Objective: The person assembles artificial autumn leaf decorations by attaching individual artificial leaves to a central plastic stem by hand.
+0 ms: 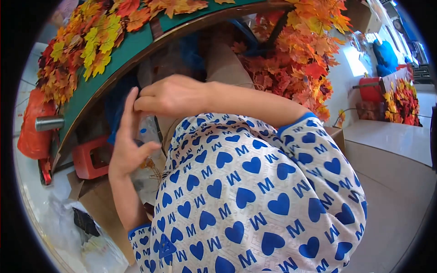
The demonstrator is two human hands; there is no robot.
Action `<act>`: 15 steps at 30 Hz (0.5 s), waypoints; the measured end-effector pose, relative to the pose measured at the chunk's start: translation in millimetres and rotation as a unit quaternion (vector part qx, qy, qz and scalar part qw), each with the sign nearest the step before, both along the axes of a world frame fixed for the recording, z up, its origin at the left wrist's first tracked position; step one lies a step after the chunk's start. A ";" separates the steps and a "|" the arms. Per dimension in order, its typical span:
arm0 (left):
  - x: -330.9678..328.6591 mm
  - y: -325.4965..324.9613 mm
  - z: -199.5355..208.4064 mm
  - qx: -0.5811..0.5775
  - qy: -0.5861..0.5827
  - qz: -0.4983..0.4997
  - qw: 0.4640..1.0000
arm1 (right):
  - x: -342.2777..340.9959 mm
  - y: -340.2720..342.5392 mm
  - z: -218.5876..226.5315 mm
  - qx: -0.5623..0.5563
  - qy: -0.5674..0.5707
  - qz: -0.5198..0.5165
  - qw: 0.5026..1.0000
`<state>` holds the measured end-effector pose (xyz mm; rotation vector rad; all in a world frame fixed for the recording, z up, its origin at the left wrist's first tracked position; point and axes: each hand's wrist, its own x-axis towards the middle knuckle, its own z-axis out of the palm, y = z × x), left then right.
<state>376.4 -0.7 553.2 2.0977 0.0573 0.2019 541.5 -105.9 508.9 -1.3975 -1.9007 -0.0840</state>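
My left hand (129,143) is raised in front of my body, below the near edge of a green tabletop (127,52). Its fingers stretch upward and the thumb stands apart. Reaching across from the right, my right hand (170,96) meets the left fingers, with its own fingers bent and pressed together. Whatever those fingers may pinch is hidden, and the hand is slightly blurred. On the tabletop lie artificial maple leaves in yellow (102,41) and orange (175,6). A large heap of red and orange leaves (291,68) hangs beyond my right forearm.
An orange-red plastic bag (33,125) hangs at the left beside a metal tube (49,123). Below are a red plastic object (88,159), a cardboard box (102,204) and a clear plastic bag (59,227). At right stands a white surface (387,141), with more leaves (403,102) behind.
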 end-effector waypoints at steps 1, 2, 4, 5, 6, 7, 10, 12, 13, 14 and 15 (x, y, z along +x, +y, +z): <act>5.3 -10.7 -4.6 -0.004 0.021 0.057 0.998 | 0.7 -4.0 -0.8 -0.004 0.004 -0.002 1.000; 9.1 -15.6 -9.4 -0.007 0.042 0.114 0.993 | 3.2 -7.7 -1.2 -0.017 0.098 0.028 0.995; -1.4 15.2 -31.2 -0.019 0.097 0.083 0.992 | 31.0 -27.7 -3.1 -0.116 0.229 -0.028 0.966; -15.5 32.0 -40.8 -0.027 0.151 0.071 0.986 | 51.6 -39.2 -7.4 -0.149 0.229 -0.147 0.951; -24.9 34.6 -36.7 -0.025 0.151 0.072 0.985 | 95.5 -43.6 -55.9 -0.104 0.259 -0.232 0.932; -33.5 34.0 -32.9 -0.100 0.130 0.086 0.983 | 150.7 -55.8 -107.0 -0.099 -0.068 -0.395 0.911; -62.3 45.7 -32.2 -0.181 0.118 0.105 0.971 | 171.4 -106.1 -206.3 -0.360 0.232 -0.597 0.678; -73.8 51.2 -33.0 -0.177 0.122 0.110 0.970 | 167.1 -112.4 -259.0 -0.437 0.282 -0.563 0.643; -79.5 49.7 -38.0 -0.181 0.143 0.114 0.966 | 165.2 -110.0 -265.4 -0.412 0.472 -0.512 0.587; -83.4 49.3 -42.2 -0.186 0.165 0.118 0.961 | 164.3 -107.7 -271.9 -0.372 0.643 -0.440 0.505; -88.0 50.1 -39.3 -0.192 0.211 0.110 0.952 | 164.9 -106.4 -280.0 -0.376 0.641 -0.437 0.508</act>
